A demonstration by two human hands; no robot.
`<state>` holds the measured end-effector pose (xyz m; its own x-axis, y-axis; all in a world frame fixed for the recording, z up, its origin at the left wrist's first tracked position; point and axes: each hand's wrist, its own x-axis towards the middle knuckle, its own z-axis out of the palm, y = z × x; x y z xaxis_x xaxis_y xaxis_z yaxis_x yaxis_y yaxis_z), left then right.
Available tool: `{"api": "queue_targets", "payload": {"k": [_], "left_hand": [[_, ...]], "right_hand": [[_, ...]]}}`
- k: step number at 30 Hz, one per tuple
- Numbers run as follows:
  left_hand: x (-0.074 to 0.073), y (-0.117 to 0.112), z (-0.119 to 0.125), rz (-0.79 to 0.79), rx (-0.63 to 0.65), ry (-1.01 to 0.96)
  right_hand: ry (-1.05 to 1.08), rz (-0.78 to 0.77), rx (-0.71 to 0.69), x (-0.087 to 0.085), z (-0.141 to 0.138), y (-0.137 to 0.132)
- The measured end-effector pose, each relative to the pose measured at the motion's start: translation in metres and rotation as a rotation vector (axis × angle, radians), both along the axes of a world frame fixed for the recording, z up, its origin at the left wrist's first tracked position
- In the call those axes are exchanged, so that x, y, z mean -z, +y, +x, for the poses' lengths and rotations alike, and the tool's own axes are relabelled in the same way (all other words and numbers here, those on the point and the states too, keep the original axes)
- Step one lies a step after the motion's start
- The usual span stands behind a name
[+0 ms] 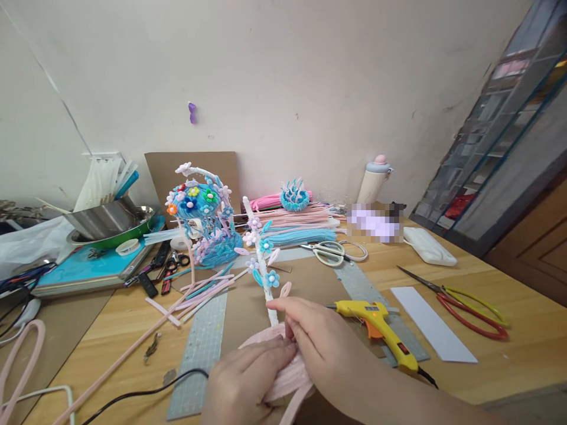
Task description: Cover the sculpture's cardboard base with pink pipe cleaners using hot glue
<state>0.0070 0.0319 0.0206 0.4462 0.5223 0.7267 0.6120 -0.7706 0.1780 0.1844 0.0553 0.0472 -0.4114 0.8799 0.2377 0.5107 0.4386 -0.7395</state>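
Observation:
My left hand is closed on a round base wound with pink pipe cleaner, a loose strand hanging at the front. From that base rises a white wrapped stem bearing blue and lilac pipe-cleaner flowers and leaves. My right hand bends over the base, its index fingertip at the lower stem and its thumb tucked beneath; what it pinches is hidden. Just above its knuckles a pink leaf loop shows. Right of this hand lies a yellow glue gun.
Red-and-yellow-handled scissors and a white card strip lie right. Behind stand a flowered pipe-cleaner basket, pipe-cleaner bundles and pale-handled scissors. Leftward are loose pink strands, a black cable and a metal bowl.

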Motion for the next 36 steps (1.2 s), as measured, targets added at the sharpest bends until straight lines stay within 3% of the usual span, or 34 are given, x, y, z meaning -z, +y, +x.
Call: {"api": "queue_targets", "payload": {"k": [6, 14, 17, 20, 23, 26, 32, 36], "left_hand": [[0.0, 0.0, -0.002, 0.002, 0.061, 0.068], [0.0, -0.003, -0.005, 0.057, 0.045, 0.094], [0.002, -0.004, -0.006, 0.06, 0.038, 0.102], [0.002, -0.004, -0.006, 0.05, 0.044, 0.113], [-0.001, -0.004, -0.008, 0.044, 0.031, 0.111], [-0.001, -0.005, -0.015, 0.05, 0.016, 0.099], [0.015, -0.011, -0.038, -0.041, 0.005, 0.143], [0.029, -0.02, -0.041, -0.041, -0.176, 0.018]], "right_hand": [[0.06, 0.07, 0.007, 0.009, 0.003, -0.007], [0.284, 0.355, 0.081, 0.023, 0.019, -0.022], [0.227, 0.359, 0.088, 0.022, 0.034, -0.026], [0.135, 0.369, -0.03, 0.025, 0.049, -0.027], [0.022, 0.432, -0.15, 0.035, 0.056, -0.026], [-0.068, 0.465, -0.156, 0.051, 0.056, -0.024], [-0.037, 0.495, -0.137, 0.07, 0.053, -0.02], [-0.019, 0.435, -0.174, 0.066, 0.048, -0.02]]}}
